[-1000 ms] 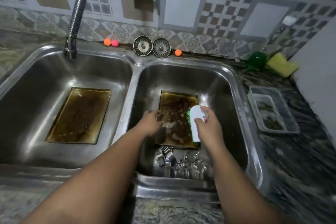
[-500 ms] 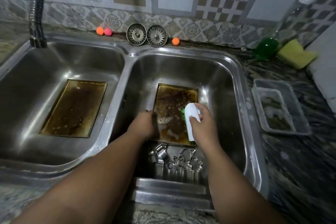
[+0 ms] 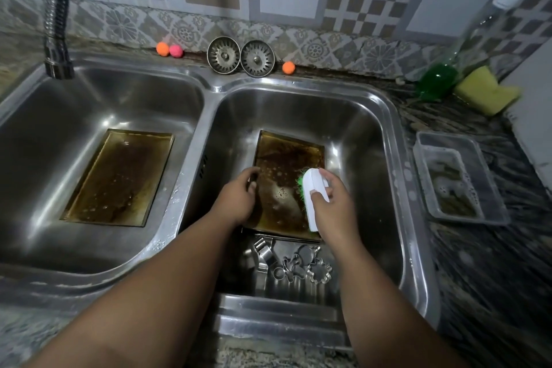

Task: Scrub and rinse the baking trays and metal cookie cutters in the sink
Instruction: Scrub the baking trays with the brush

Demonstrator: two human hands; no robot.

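Observation:
A brown, greasy baking tray [image 3: 285,158] lies in the right basin [image 3: 367,158] with soap suds on it. My left hand [image 3: 237,199] grips its left edge. My right hand [image 3: 331,203] holds a white scrub brush [image 3: 313,194] with green bristles, pressed on the tray's right side. Several metal cookie cutters [image 3: 295,266] lie in the same basin just in front of the tray. A second dirty baking tray [image 3: 119,178] sits in the left basin [image 3: 59,104].
A flexible faucet hose [image 3: 56,18] hangs over the left basin. Two strainer plugs [image 3: 240,55] and small coloured balls [image 3: 169,49] line the back ledge. A green soap bottle [image 3: 437,81], a yellow sponge [image 3: 485,89] and a clear plastic container [image 3: 457,179] stand on the right counter.
The brush has slid a little along the tray's right side, and my view has tilted down and moved closer. My left hand keeps hold of the tray's edge.

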